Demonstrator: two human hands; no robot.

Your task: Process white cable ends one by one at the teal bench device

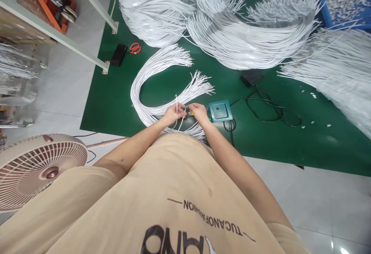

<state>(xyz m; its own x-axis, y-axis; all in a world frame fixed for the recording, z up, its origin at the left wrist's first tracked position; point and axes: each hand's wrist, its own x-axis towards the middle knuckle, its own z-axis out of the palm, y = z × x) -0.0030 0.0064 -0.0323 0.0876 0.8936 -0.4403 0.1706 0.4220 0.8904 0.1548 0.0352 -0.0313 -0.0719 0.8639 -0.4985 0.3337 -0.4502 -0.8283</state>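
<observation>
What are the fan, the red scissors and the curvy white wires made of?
The fan looks like plastic: satin beige, with thin, molded-looking ribs. The scissors have evenly bright red handles, perhaps smooth plastic or coated metal. The white wires seem covered in soft, slightly glossy plastic, since they bend smoothly.

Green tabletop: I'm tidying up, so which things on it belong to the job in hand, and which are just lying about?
Seemingly in the job:
thin white wires in the left hand
curved white wire bundle
teal box-shaped device by the right hand

Probably just lying about:
flat black phone-like object
orange-red looped scissors
</observation>
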